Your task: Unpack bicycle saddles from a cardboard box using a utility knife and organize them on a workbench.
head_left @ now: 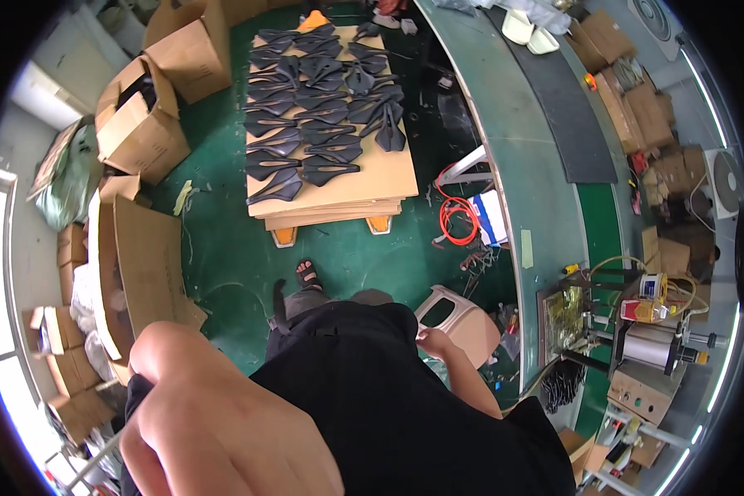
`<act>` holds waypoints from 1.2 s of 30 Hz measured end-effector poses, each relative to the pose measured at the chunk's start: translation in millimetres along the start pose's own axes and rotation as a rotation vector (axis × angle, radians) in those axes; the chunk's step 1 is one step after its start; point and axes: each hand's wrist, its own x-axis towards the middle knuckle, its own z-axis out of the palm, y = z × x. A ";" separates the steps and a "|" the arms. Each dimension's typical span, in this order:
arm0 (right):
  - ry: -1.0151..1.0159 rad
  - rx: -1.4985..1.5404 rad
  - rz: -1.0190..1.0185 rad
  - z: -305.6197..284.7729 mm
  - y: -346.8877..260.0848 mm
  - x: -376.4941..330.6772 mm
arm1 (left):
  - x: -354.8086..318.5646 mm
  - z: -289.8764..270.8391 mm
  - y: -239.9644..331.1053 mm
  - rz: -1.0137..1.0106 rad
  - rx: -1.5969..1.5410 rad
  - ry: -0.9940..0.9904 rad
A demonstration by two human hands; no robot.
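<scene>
My left hand (231,426) is raised very close at the lower left, its back showing. Its fingers bend down out of sight, so what they hold, if anything, is hidden. A dark piece shows beside its knuckles; I cannot tell whether it is sleeve or object. My right hand (438,341) is lower down, at the right side of my black clothing (347,388), with its fingers curled in. Right behind it stands a pale pink plastic stool or chair (475,331); whether the hand touches it I cannot tell.
Ahead, black saddle-shaped parts (332,171) lie in rows on stacked cardboard sheets (388,182) over a pallet. Open cardboard boxes (153,132) line the left. A long green workbench (504,107) with a machine (649,347) runs along the right. A coiled orange hose (455,221) lies below it.
</scene>
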 end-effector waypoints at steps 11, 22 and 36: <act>0.134 0.122 -0.040 -88.6 -62.9 62.2 | 43.1 -138.4 13.9 0.029 -0.158 -0.026; 0.153 -0.053 -0.021 -228.6 -28.4 158.9 | 94.0 -258.0 -2.3 0.051 -0.098 -0.066; 0.474 0.627 0.203 -265.9 -66.6 401.9 | -215.5 -584.0 83.8 -0.605 1.083 1.792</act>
